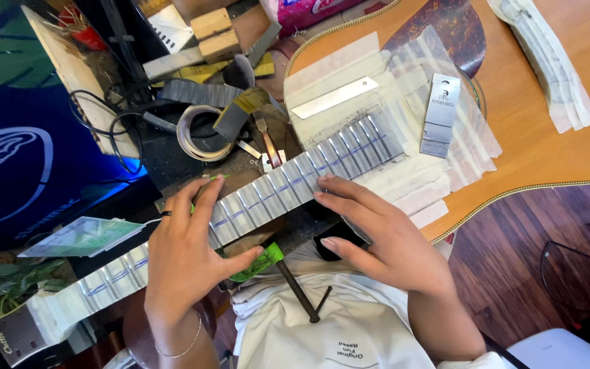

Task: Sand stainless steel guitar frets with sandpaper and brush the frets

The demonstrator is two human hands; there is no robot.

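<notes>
My left hand [182,256] lies flat over the taped guitar neck [261,195], fingers spread, thumb hooked under it beside a green tool [261,261]. My right hand [384,236] rests open just beside it, fingertips on the neck's edge, clasping nothing. Beyond my right grip the neck meets the orange guitar body [534,130], masked with tape strips and carrying two metal rulers [440,113]. Past my left grip, the cluttered desk [172,157] holds a tape roll [196,133], cables and wood blocks. Dark wooden floor [513,253] lies below.

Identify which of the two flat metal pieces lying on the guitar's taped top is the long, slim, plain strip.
It is the pale blade-like strip lying aslant left of the wider, darker, upright metal plate.
</notes>
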